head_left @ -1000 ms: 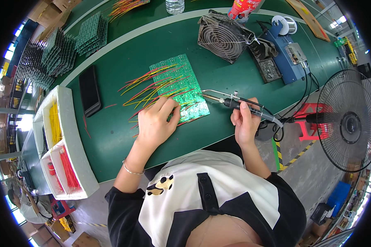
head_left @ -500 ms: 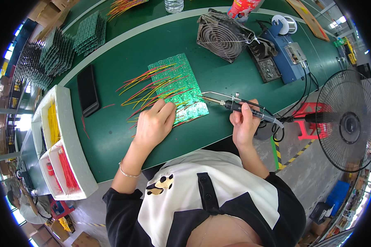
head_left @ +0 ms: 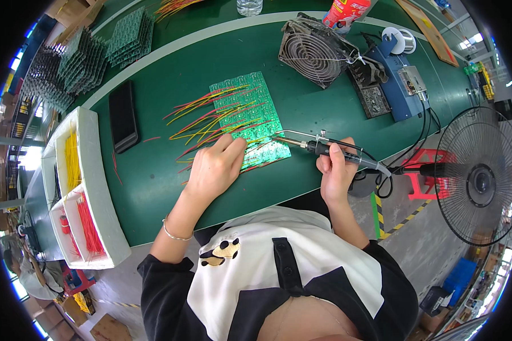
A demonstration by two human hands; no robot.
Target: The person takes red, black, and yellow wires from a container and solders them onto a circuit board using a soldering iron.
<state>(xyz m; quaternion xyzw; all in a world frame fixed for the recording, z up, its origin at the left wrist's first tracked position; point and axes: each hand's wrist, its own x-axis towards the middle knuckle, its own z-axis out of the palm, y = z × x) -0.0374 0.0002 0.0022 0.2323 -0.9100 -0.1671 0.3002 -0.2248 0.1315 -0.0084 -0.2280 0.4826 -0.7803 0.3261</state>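
A green circuit board panel [head_left: 250, 96] lies on the bench, with red and yellow wires [head_left: 202, 116] fanning out from it to the left. At its lower left edge my left hand [head_left: 215, 169] is closed in a pinch on a thin wire, which looks yellow where it runs onto the board. My right hand [head_left: 337, 170] grips a soldering iron [head_left: 322, 149] with a thin metal feed tube [head_left: 296, 133] clamped along it. The iron's tip is over the lower right part of the board, right of my left fingertips. Whether the tip touches a pad is too small to tell.
Left stand a black phone [head_left: 123, 116] and a white foam box [head_left: 109, 227] of cut wires. Stacked boards [head_left: 129, 38] are at far left. Behind the board sits a dusty fan [head_left: 312, 52]; right of it, a blue soldering station [head_left: 393, 79] with a solder spool [head_left: 407, 41]. A large fan [head_left: 478, 182] stands right.
The soldering iron's tip has moved a little left over the board, closer to my left fingertips. My left hand keeps its pinch. The whole view has shifted slightly.
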